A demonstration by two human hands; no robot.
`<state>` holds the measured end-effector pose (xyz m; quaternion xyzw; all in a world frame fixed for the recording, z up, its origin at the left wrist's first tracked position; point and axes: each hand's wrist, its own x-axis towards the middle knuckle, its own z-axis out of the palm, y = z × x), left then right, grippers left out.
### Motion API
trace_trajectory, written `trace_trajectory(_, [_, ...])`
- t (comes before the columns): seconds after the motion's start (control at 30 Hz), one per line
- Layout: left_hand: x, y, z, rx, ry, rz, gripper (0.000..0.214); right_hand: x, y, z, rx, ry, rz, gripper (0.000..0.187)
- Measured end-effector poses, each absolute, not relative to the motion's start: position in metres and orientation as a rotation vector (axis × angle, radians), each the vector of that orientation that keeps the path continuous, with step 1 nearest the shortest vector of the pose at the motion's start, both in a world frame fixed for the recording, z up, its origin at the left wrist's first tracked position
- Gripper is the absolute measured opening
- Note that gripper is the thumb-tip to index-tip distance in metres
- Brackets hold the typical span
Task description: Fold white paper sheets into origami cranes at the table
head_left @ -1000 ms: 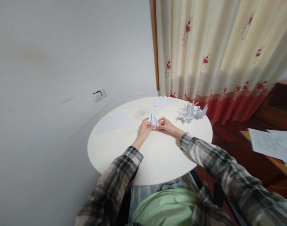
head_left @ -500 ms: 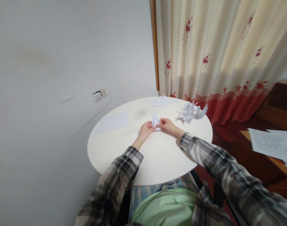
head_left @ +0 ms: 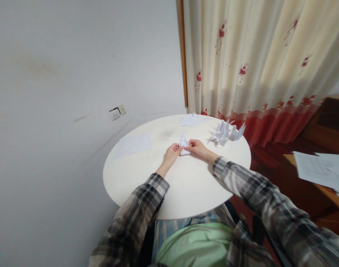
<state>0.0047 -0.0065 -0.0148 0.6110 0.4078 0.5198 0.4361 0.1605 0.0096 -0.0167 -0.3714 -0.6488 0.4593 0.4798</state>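
A small folded white paper piece (head_left: pixel 183 143) stands up between my two hands near the middle of the round white table (head_left: pixel 186 185). My left hand (head_left: pixel 172 152) pinches its left edge with curled fingers. My right hand (head_left: pixel 196 147) grips its right side, fingers closed on the paper. Both wrists rest low over the tabletop, in plaid sleeves.
A flat white sheet (head_left: pixel 133 144) lies at the table's left. More paper (head_left: pixel 192 119) sits at the far edge. Several folded paper figures (head_left: pixel 226 133) are grouped at the far right. Curtain (head_left: pixel 255 59) behind; a wooden desk with papers (head_left: pixel 321 168) on the right.
My left hand has closed from partly spread fingers onto the paper piece. The paper has shifted slightly right and lower between the hands.
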Motion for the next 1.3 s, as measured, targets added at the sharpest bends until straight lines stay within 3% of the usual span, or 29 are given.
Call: trace_trajectory(1.3, [0.0036,-0.0079,-0.0137,1.562,1.057,1.306,0.026,0.1580,0.0061,-0.0171,-0.834,-1.537,1.253,0.038])
